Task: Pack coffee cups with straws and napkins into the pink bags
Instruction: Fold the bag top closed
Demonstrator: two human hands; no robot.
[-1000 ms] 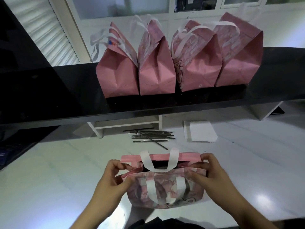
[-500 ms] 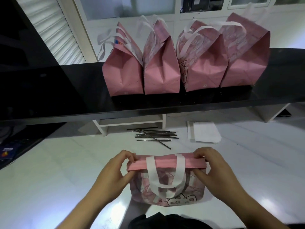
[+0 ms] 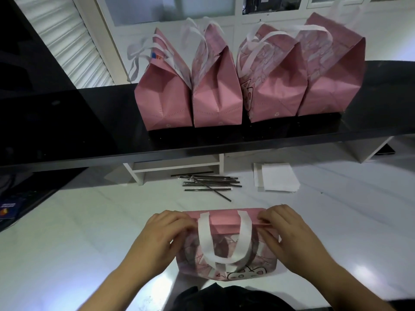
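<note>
A pink bag (image 3: pixel 224 225) with white handles and a cartoon print stands on the white counter right in front of me. Its top is folded shut. My left hand (image 3: pixel 161 234) pinches the folded top at its left end, and my right hand (image 3: pixel 289 230) pinches it at the right end. Behind the bag lie several dark straws (image 3: pixel 208 181) in a loose pile and a stack of white napkins (image 3: pixel 277 177). No coffee cup is visible; the inside of the bag is hidden.
Several closed pink bags (image 3: pixel 247 81) stand in a row on a black shelf (image 3: pixel 67 124) above the white counter (image 3: pixel 67 232). White shelf supports (image 3: pixel 173 164) stand under it. A dark item (image 3: pixel 9 207) lies at the far left.
The bag's mouth was open a second ago. Both hands have pressed its top edges together and folded them shut. The view has shifted slightly.
</note>
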